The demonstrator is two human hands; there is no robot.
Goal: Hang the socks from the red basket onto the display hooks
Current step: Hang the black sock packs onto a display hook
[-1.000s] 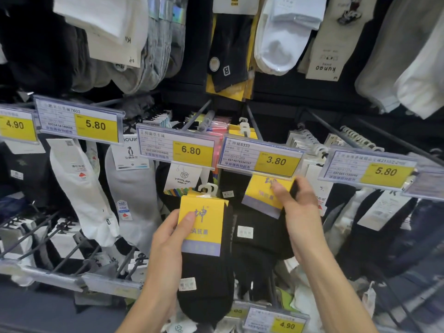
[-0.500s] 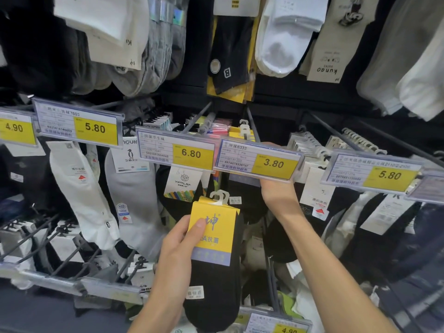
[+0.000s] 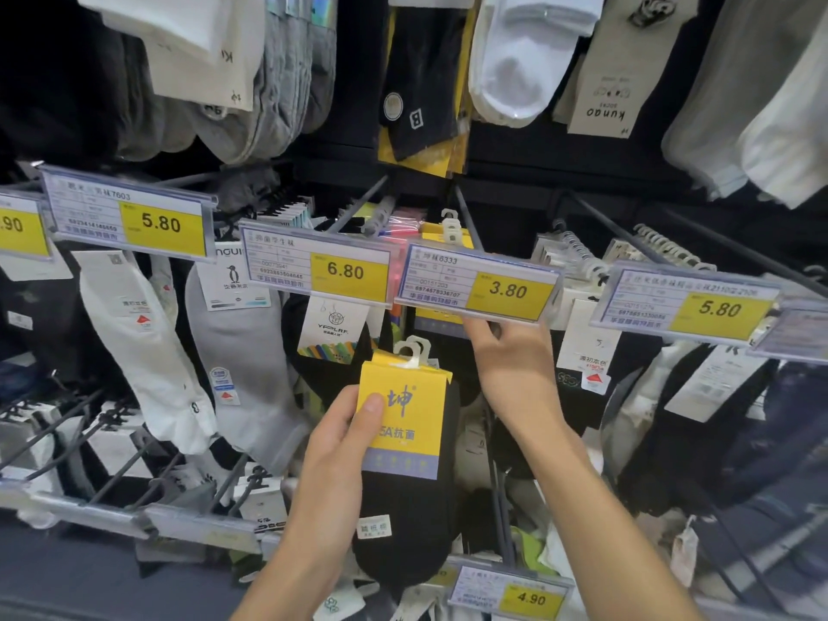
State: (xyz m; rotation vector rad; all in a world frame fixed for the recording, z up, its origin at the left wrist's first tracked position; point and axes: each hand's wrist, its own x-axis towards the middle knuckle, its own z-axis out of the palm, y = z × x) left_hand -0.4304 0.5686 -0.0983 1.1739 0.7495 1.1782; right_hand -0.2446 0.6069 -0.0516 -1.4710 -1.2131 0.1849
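Note:
My left hand grips a pack of black socks with a yellow card and a white plastic hanger on top, holding it upright just below and left of the 3.80 price tag. My right hand reaches up under that tag, its fingertips touching the tag's lower edge. The display hook behind the tag carries several matching yellow-carded packs. The red basket is out of view.
Neighbouring hooks hold white, grey and black socks behind the 5.80 tag, the 6.80 tag and a second 5.80 tag. More socks hang in the row above. A lower row with a 4.90 tag juts out near my forearms.
My right hand has let go of the hanging yellow-carded socks and risen to the underside of the 3.80 tag. My left hand has shifted the sock pack slightly right, closer to that hook.

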